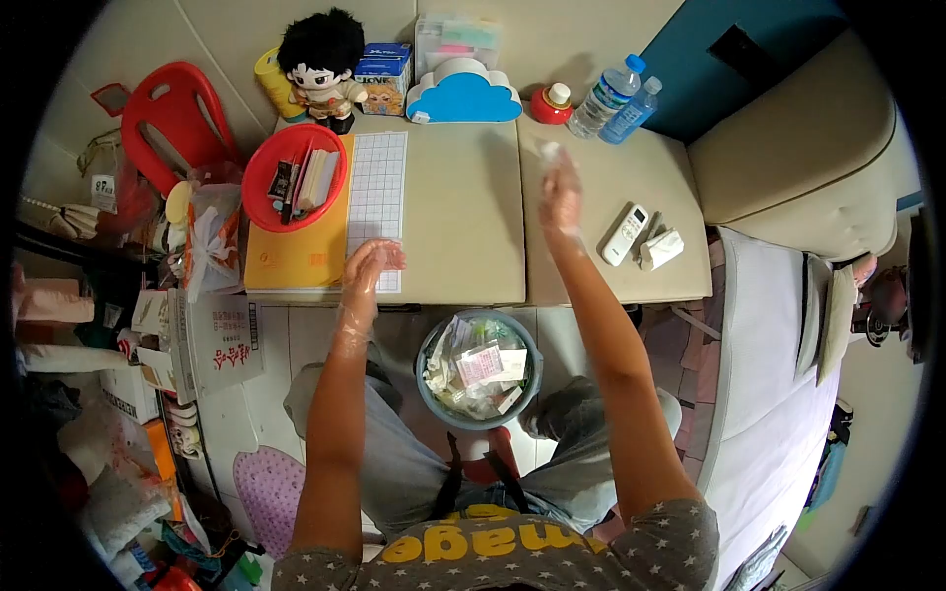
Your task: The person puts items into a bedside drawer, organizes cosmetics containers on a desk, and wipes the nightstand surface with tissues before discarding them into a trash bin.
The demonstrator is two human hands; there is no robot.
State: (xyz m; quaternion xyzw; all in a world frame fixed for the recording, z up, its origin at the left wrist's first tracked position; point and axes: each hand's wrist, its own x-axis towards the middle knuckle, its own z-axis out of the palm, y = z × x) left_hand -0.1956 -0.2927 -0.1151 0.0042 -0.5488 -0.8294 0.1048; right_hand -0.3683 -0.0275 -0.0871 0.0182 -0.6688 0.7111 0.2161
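My left hand (371, 264), in a clear plastic glove, hovers by the front edge of the sheet of grid paper (377, 187). Its fingers bend loosely to the right, and no object shows in them. Further right, my right hand (562, 202) is raised over the beige padded top, also in a clear glove and smeared by motion. At its fingertips is a small white wad (550, 152), too blurred to name exactly. Beyond that hand stands a red jar with a white cap (552, 103). Below and between my arms is a grey-blue bin (533, 386) filled with wrappers and paper.
A red basin (258, 212) with pens and sticks rests on a yellow envelope (296, 258). A doll (325, 74), a blue cloud-shaped box (463, 97) and water bottles (609, 98) line the back. A white remote (625, 234) and a tissue pack (661, 249) lie at right.
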